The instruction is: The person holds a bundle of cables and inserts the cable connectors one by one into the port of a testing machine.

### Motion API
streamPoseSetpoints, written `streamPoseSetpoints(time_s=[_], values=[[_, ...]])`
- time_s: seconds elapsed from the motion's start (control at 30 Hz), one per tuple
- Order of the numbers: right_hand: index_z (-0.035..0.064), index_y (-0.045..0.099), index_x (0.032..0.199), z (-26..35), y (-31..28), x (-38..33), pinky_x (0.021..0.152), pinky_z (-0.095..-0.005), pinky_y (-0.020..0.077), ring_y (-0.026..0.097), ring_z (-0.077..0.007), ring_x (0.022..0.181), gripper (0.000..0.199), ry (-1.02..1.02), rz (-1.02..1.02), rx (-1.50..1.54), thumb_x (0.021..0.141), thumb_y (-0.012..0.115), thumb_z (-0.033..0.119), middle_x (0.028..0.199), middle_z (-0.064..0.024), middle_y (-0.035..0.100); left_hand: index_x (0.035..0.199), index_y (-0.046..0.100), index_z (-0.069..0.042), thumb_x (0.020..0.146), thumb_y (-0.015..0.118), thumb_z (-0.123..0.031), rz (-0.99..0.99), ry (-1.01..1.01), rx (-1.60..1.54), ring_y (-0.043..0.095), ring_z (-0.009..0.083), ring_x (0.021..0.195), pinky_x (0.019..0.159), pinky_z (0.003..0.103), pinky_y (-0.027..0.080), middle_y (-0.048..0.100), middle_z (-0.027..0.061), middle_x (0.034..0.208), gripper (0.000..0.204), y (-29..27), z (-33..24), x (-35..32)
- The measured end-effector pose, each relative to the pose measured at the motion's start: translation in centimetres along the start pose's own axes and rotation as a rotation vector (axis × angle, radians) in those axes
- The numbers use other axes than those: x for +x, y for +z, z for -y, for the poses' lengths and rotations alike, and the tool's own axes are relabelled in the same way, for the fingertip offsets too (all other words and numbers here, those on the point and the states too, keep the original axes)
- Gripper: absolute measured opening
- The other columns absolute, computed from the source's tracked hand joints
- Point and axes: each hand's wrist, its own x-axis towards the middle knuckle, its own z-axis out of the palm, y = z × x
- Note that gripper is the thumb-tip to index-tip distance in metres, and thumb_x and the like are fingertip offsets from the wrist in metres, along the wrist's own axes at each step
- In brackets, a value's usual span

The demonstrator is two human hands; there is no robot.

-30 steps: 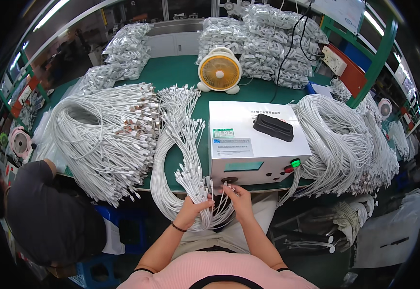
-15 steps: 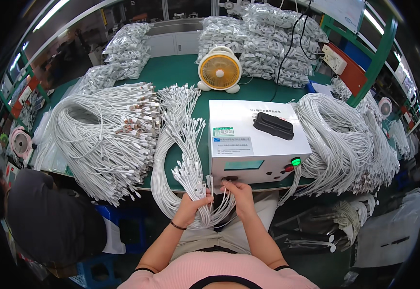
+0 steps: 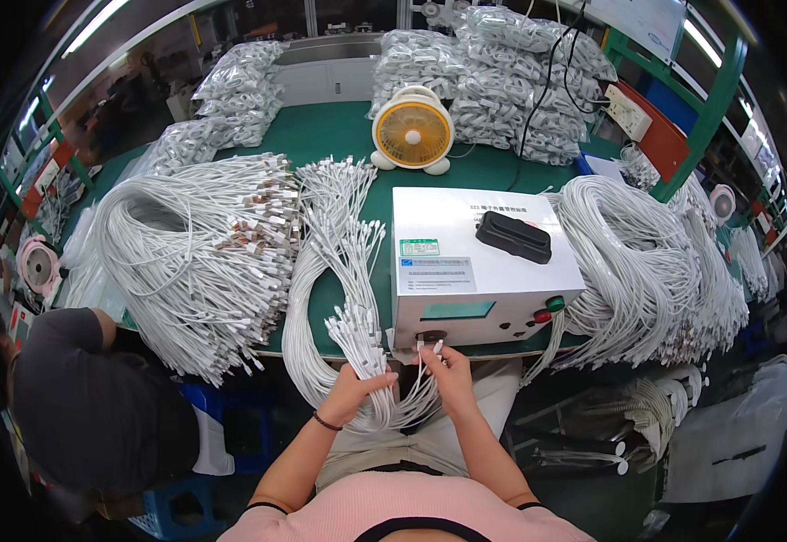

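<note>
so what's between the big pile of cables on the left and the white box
In the head view, a looped bundle of white cables lies on the green table between the big pile and the white box.

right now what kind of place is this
Most likely a cable assembly or testing line in a factory: big bundles of white cables cover a green bench, and a white tester box stands at the front edge.

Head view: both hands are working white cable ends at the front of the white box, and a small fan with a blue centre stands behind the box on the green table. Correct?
Not quite. In the head view the fan has an orange centre, not blue. The rest holds: the left hand and right hand handle white cable ends at the front of the white box on the green table.
</note>
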Motion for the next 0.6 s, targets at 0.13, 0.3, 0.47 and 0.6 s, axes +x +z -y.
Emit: streamPoseSetpoints(time_s=[0.13,0.3,0.47,0.6], values=[[-0.0009,0.067,0.086,0.6,-0.1,0.6,0.061,-0.0219,0.0372,0.047,-0.0056,0.064,0.018,0.070,0.000,0.050,0.085,0.064,0.017,0.078,-0.0037,0.066,0.092,0.060,-0.001,0.077,0.071,-0.003,-0.088,0.109,-0.020,0.060,0.0118,0.073,0.068,0.025,0.047,0.063,0.0035,0.080,0.019,0.9,-0.4,0.9],[-0.0007,0.066,0.082,1.2,0.0,0.7,0.060,-0.0225,0.0369,0.047,-0.0059,0.063,0.018,0.099,0.008,0.061,0.085,0.064,0.017,0.076,-0.0040,0.066,0.096,0.059,0.000,0.076,0.071,-0.003,-0.157,0.142,-0.108,0.060,0.0121,0.074,0.068,0.025,0.047,0.064,0.0037,0.085,0.024,1.5,-0.7,1.9],[0.0004,0.067,0.082,1.5,-0.6,0.7,0.059,-0.0227,0.0367,0.047,-0.0056,0.062,0.018,0.137,0.077,0.030,0.084,0.065,0.019,0.075,-0.0029,0.066,0.100,0.059,0.000,0.076,0.071,-0.002,-0.175,0.130,-0.135,0.060,0.0120,0.076,0.068,0.025,0.047,0.063,0.0036,0.089,0.027,1.5,-0.2,2.4],[0.0000,0.068,0.080,1.5,-0.6,0.1,0.059,-0.0224,0.0378,0.048,-0.0053,0.063,0.019,0.149,0.224,-0.129,0.083,0.066,0.019,0.075,-0.0027,0.066,0.102,0.058,-0.001,0.078,0.069,-0.003,-0.157,0.157,-0.072,0.060,0.0128,0.080,0.071,0.027,0.049,0.063,0.0044,0.093,0.026,1.7,0.6,2.4]])
